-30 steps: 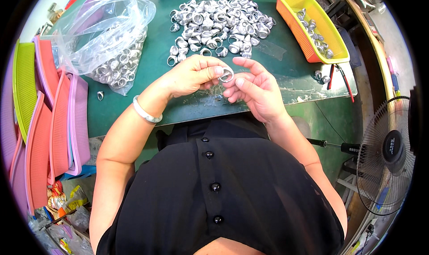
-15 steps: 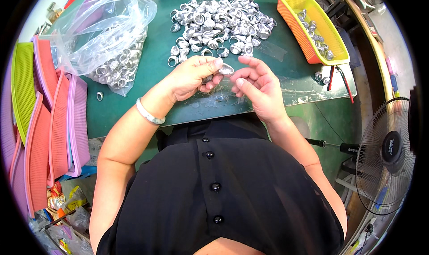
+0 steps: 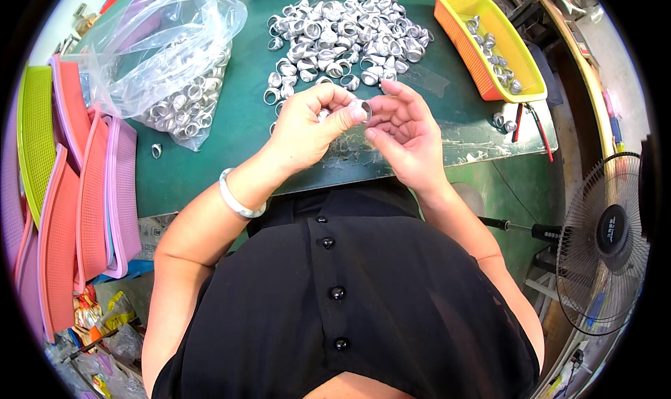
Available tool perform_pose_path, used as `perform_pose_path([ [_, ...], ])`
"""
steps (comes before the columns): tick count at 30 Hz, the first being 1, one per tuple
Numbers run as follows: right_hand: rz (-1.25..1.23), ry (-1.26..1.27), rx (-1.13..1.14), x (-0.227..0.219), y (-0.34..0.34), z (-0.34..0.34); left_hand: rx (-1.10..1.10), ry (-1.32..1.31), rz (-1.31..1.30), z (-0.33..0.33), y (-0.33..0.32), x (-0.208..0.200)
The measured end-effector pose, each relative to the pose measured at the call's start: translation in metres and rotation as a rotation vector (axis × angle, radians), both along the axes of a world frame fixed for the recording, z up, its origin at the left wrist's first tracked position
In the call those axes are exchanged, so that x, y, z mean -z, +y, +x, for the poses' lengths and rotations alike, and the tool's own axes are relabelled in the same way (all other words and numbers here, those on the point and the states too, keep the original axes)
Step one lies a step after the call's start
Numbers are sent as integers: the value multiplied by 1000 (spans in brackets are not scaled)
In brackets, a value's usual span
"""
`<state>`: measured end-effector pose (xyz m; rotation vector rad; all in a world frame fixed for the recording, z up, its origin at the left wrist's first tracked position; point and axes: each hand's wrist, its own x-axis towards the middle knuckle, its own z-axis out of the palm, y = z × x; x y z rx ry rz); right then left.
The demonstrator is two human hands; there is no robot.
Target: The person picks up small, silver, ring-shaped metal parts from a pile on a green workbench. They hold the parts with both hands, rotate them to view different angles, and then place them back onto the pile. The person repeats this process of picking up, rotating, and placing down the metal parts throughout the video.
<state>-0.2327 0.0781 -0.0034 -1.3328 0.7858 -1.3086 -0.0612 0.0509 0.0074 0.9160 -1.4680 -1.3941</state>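
Note:
My left hand [image 3: 311, 125], with a pale bangle at its wrist, is closed and pinches a silver metal ring [image 3: 366, 110] between thumb and finger. Another silvery piece [image 3: 323, 114] shows in its curled fingers, mostly hidden. Close on the ring's other side is my right hand [image 3: 407, 132], its thumb apart from its bent fingers and nothing gripped; whether a fingertip touches the ring I cannot tell. Just beyond both hands, a heap of silver rings [image 3: 342, 32] lies on the green tabletop [image 3: 244, 105].
At left sits a clear plastic bag [image 3: 168, 70] of rings, with a lone ring [image 3: 156, 150] nearby. Stacked plastic baskets [image 3: 59, 238] line the left side. A yellow basket [image 3: 521, 70] holding rings, red-handled tools [image 3: 537, 130] and a fan [image 3: 608, 238] are at right.
My left hand has shifted slightly right and toward me and turned the ring, so its opening now shows. My right hand's fingers have spread a little from the thumb.

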Motion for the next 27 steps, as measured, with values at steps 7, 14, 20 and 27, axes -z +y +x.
perform_pose_path([
  [7,-170,105,25,3,-1,0,-32,-50,-116,0,7,-4],
  [14,-331,214,137,5,-2,3,12,10,-71,-1,7,4],
  [20,-363,289,96,3,-1,0,127,109,194,2,8,0],
  [27,-367,222,152,3,-2,3,187,273,445,4,7,6],
])
